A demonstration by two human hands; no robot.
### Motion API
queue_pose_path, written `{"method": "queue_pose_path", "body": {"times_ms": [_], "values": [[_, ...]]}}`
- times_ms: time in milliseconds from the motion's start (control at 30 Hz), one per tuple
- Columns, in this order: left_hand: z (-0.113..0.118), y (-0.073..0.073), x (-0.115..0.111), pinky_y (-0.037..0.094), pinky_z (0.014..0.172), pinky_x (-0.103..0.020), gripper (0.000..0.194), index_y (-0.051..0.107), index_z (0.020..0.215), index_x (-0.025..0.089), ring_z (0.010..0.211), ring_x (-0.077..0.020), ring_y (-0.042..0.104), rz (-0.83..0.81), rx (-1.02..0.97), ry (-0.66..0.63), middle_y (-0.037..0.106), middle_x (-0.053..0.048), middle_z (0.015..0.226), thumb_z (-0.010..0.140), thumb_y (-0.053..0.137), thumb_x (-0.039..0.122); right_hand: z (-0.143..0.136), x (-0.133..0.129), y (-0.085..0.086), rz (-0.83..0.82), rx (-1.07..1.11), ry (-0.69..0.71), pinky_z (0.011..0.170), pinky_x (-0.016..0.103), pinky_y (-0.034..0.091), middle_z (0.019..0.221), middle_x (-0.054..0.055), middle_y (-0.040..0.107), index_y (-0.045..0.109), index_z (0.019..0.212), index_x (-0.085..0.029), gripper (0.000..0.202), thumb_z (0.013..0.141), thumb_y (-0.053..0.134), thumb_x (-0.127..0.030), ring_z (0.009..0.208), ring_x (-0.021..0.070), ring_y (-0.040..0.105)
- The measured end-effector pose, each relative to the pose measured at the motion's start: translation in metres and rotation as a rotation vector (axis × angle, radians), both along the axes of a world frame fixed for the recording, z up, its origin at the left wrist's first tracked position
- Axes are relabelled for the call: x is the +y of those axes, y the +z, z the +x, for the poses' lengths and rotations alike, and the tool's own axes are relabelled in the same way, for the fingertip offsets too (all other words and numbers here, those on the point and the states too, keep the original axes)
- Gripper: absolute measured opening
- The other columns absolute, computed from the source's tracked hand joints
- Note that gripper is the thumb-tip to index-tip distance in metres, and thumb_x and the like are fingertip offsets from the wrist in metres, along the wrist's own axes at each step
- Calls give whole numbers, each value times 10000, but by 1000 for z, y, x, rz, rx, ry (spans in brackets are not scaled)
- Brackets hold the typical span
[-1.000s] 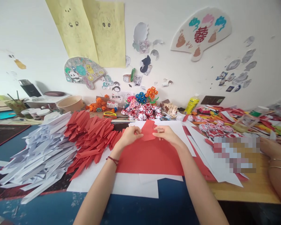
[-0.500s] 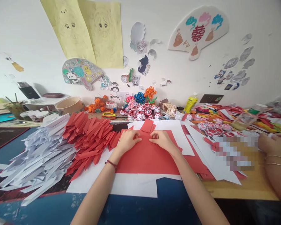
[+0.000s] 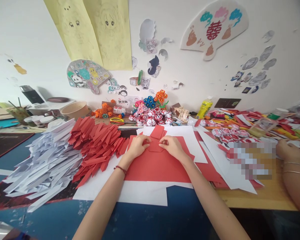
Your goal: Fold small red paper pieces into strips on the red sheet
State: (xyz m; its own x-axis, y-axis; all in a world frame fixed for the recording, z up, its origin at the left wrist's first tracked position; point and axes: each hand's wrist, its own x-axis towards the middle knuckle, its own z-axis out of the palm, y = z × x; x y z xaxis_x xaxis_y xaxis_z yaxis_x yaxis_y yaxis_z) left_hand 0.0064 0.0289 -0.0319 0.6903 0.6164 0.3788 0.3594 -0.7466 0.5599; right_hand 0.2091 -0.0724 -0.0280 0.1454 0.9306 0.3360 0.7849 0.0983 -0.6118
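A small piece of red paper (image 3: 156, 147) lies low over a large red sheet (image 3: 157, 170), between my hands. My left hand (image 3: 139, 145) pinches its left side with thumb and fingers curled. On the opposite side, my right hand (image 3: 173, 146) is closed in a similar pinch. Just beyond my fingertips rests a small stack of red paper pieces (image 3: 157, 132). White paper (image 3: 145, 196) shows under the red sheet. To the left are a heap of folded red paper strips (image 3: 97, 143) and a larger heap of folded white strips (image 3: 47, 163).
At the right, another person's hand (image 3: 290, 151) works near a blurred patch. Red-and-white paper flowers (image 3: 151, 117), a yellow bottle (image 3: 204, 107) and a round tan bowl (image 3: 75, 110) line the wall. Yellow-handled scissors (image 3: 117, 120) lie behind the red strips.
The small red paper between my hands now shows its near edge, where before it hardly stood out from the sheet. Both hands stay almost in place. The view has shifted slightly.
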Motion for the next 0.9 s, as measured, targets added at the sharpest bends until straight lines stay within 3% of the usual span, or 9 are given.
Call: {"method": "queue_pose_path", "body": {"times_ms": [333,567,700,900], "values": [[-1,7,-16,478,788,-335,114,630,884,179,872,-209,601,252,104,7,660,-59,884,821,587,93,-5,-4,3,133,-169,105,726,294,437,853,23,703,708,824,-216,172,798,672,-50,846,194,601],[-1,10,-22,438,977,-404,267,642,1064,204,968,-219,553,395,202,4,657,-70,977,853,526,90,-11,-9,5,171,-337,117,746,312,443,898,48,695,700,925,-196,194,852,604,-45,887,215,578],[0,12,-23,435,968,-403,238,676,957,193,968,-226,530,436,204,6,645,-77,924,851,498,76,-13,-11,5,167,-402,93,759,314,442,921,55,690,699,1026,-207,250,868,579,-54,922,220,573],[-2,10,-23,455,879,-372,243,683,853,186,889,-222,534,435,223,6,647,-79,825,850,471,67,-14,-13,6,152,-468,82,742,310,437,883,55,679,709,906,-198,199,894,547,-83,880,212,568]]}}
